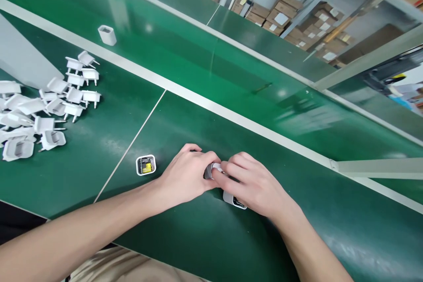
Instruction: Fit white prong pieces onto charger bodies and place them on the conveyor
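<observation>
At lower centre I see the left hand (190, 174) and right hand (256, 183), fingers curled closed, gripping a grey-white plastic piece (208, 171) between them, neither nearer, long axis hidden.

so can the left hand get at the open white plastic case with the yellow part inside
Probably yes: the case sits near the left hand with nothing visible between them, though that hand would likely first release the small grey piece it grips.
</observation>
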Motion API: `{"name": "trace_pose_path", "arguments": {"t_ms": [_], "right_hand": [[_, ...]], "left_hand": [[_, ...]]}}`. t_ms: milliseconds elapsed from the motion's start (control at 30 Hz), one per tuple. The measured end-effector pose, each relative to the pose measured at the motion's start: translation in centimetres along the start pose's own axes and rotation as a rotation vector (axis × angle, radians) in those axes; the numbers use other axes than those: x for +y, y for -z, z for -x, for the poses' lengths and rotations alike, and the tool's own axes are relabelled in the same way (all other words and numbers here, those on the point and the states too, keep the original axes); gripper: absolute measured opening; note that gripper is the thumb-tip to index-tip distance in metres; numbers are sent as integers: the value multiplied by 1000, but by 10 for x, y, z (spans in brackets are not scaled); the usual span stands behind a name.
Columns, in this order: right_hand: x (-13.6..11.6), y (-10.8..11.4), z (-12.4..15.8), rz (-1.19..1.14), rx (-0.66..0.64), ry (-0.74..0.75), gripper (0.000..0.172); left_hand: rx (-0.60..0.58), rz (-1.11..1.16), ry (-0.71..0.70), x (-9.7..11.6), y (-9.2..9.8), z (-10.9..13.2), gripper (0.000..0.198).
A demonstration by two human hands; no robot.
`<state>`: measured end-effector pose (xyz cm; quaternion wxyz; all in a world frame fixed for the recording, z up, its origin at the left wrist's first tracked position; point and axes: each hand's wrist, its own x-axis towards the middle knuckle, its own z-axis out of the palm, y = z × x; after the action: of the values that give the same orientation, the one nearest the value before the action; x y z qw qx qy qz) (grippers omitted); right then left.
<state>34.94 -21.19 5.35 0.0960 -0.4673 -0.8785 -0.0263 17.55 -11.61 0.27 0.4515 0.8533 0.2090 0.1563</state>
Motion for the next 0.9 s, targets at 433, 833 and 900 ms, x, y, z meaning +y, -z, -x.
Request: {"name": "trace_pose_path", "arguments": {"t_ms": [433, 833, 900], "right_hand": [[0, 12, 4, -540, 194, -540, 11], [-11, 19, 7, -205, 157, -553, 32], [-9, 17, 8, -165, 141, -465, 31]], "left_hand": [[-10, -2, -35, -1, -1, 2, 23], [-13, -42, -99, -2, -1, 3, 22], [-41, -39, -111, -1, 1, 4, 23]]}}
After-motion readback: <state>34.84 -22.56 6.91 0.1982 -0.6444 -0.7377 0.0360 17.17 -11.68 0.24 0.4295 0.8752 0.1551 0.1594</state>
